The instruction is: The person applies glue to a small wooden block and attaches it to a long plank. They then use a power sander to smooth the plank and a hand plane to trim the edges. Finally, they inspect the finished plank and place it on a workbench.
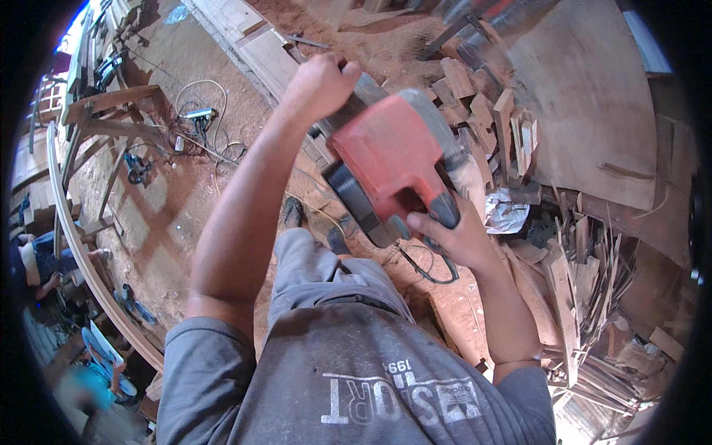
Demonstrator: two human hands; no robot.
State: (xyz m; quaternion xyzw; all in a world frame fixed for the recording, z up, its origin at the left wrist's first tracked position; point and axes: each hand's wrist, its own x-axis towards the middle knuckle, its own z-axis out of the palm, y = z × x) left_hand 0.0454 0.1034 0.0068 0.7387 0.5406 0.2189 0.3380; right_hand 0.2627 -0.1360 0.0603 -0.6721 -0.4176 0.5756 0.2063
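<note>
A large red and dark grey handheld power tool [389,152], with the look of a belt sander, is tilted in front of my body. My right hand [458,233] wraps around its rear handle, thumb on the near side. At its far left end my left hand [324,83] is closed over the front grip, most of which the hand hides. The tool's outline is slightly blurred, and its underside cannot be seen. A black cord [436,279] loops below the rear handle. Past my left hand stretches a long pale board [271,59].
Wood offcuts [475,111] are piled at right, with thin strips [582,297] nearer me. A large wooden sheet [586,104] leans behind them. Cables [215,152] trail over the dusty floor beside a wooden trestle [111,111]. Another person [85,386] is at lower left.
</note>
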